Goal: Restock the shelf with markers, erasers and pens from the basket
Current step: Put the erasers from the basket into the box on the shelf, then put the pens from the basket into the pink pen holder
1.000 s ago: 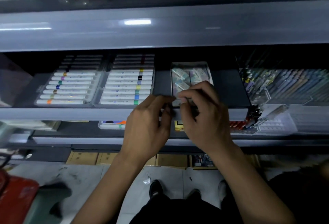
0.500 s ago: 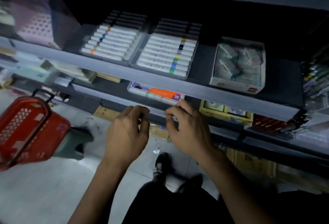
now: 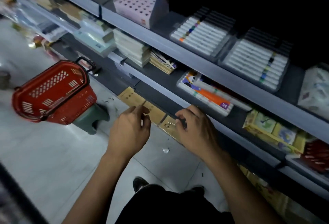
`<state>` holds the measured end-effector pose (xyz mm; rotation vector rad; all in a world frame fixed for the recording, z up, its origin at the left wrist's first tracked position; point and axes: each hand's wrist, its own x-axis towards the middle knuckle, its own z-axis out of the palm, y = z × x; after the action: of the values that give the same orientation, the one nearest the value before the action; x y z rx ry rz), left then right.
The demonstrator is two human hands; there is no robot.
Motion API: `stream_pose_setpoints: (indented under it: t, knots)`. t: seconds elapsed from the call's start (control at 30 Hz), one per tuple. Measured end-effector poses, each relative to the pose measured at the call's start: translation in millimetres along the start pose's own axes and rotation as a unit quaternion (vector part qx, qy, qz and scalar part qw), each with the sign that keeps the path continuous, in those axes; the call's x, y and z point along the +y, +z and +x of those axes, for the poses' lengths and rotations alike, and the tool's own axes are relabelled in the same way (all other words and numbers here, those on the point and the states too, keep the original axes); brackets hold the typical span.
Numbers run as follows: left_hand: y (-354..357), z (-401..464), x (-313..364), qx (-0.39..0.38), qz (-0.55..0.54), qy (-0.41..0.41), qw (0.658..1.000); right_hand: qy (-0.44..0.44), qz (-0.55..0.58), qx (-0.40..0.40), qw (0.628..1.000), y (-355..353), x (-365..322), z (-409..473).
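A red plastic basket [image 3: 51,92] stands on a green stool [image 3: 90,118] on the floor, left of me; its inside looks bare from here. My left hand [image 3: 130,129] and my right hand [image 3: 194,129] hang in front of the lower shelf edge, fingers loosely curled, holding nothing that I can see. On the upper shelf [image 3: 195,58] lie two clear trays of white markers [image 3: 201,33], [image 3: 256,60] and a white box of erasers [image 3: 315,88] at the far right.
Below the markers lies a flat marker set with an orange label [image 3: 208,93]. Yellow boxes [image 3: 272,131] and a red pack [image 3: 316,156] fill the lower right shelf. Notebooks [image 3: 131,49] and a pink perforated holder [image 3: 135,6] stand further left. Cardboard boxes [image 3: 154,111] line the floor under the shelves.
Both hands have come away from the eraser box and dropped below the shelf. The view has swung left and down, bringing the red basket into sight.
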<state>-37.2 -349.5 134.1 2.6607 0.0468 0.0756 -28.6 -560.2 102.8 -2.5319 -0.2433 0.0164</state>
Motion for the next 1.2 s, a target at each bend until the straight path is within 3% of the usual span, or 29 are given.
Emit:
stream_pose_setpoints:
  t: [0.5, 0.8, 1.2]
  knots:
    - [-115.5, 15.1, -255.7, 0.058, 0.01, -0.169, 0.984, -0.153, -0.012, -0.074, 0.985, 164.1, -215.4, 123.8]
    - [-144.0, 64.1, -342.3, 0.084, 0.02, -0.234, 0.968, -0.217, -0.004, -0.14, 0.966, 222.2, -292.5, 211.9]
    - [-186.8, 189.9, -435.4, 0.119, 0.043, -0.341, 0.932, -0.316, 0.023, -0.25, 0.915, 302.9, -389.5, 401.0]
